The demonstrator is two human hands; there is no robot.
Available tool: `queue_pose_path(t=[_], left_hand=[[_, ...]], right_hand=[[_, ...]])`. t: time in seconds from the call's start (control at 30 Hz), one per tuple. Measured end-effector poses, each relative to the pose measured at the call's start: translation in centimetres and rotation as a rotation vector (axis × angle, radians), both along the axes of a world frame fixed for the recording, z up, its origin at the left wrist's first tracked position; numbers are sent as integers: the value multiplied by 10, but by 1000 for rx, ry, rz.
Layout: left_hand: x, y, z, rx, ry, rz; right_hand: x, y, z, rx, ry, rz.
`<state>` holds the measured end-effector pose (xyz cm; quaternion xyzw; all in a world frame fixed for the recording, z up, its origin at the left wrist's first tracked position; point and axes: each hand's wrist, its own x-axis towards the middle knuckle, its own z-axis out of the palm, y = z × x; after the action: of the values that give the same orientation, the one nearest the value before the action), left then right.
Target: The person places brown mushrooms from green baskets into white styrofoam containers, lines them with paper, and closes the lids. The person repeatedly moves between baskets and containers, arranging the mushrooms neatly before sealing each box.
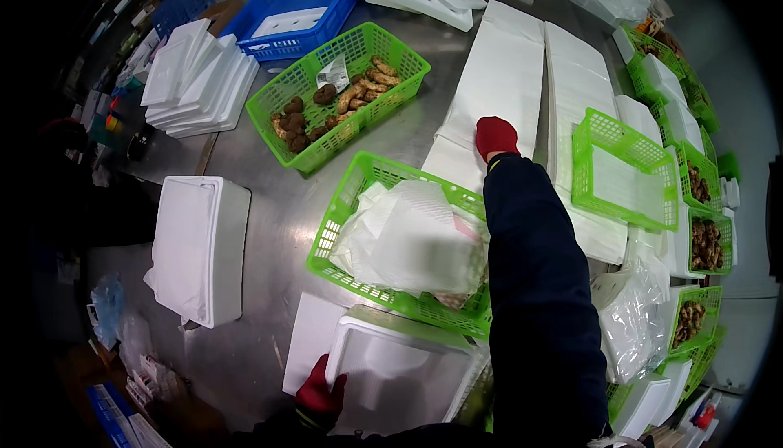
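Observation:
My left hand (pixel 320 393), in a red glove, grips the left rim of a white foam box (pixel 391 318) at the bottom of the view. Flat white sheet (pixel 312 335) lies beside and partly under that box. My right hand (pixel 497 136), also red-gloved, reaches forward onto a long stack of white paper sheets (pixel 498 62); its fingertips are hidden, so its grip cannot be made out. Between the hands, a green plastic basket (pixel 318 261) holds crumpled white paper (pixel 410 237). My right sleeve covers the basket's right end.
Mushrooms (pixel 367 87) and a printed slip fill part of another green basket (pixel 300 169). A paper-covered foam box (pixel 229 252) stands at left, near stacked foam lids (pixel 202 87). Behind is a blue crate (pixel 275 50). Green baskets of mushrooms (pixel 706 246) line the right.

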<state>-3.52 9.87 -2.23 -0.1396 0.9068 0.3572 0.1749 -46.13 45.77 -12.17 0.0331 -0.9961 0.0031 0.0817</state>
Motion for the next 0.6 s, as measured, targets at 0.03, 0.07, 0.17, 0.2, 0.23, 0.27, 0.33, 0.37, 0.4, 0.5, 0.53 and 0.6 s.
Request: queue_pose_path(t=[0.03, 0.07, 0.17, 0.2, 0.23, 0.27, 0.33, 0.37, 0.4, 0.5, 0.53, 0.6], left_hand=[[0, 0, 1, -2, 21, -9], [0, 0, 3, 21, 63, -22], [3, -5, -5, -3, 142, -96], [2, -5, -7, 8, 169, -103], [1, -6, -10, 20, 195, -110], [2, -7, -12, 32, 221, -118], [7, -8, -13, -29, 275, -123], [9, -8, -12, -61, 302, -127], [8, -8, -9, -23, 215, -82], [11, -8, -8, -58, 145, -93], [9, -6, -8, -46, 134, -95], [5, -6, -5, -42, 55, -119]], right_hand=[[1, -4, 2, 21, -80, -58], [5, -6, 5, 28, -81, -108], [12, -2, 22, 25, 157, -253], [16, 2, 27, 33, 171, -239], [22, 6, 32, 41, 184, -225], [28, 10, 37, 8, 212, -268], [39, 8, 72, -55, 339, -266], [51, 9, 85, -93, 385, -148], [60, 6, 103, -123, 425, -106], [98, -11, 172, -344, 632, 112], [116, -16, 193, -373, 589, 132], [153, -31, 219, -412, 487, 189]])
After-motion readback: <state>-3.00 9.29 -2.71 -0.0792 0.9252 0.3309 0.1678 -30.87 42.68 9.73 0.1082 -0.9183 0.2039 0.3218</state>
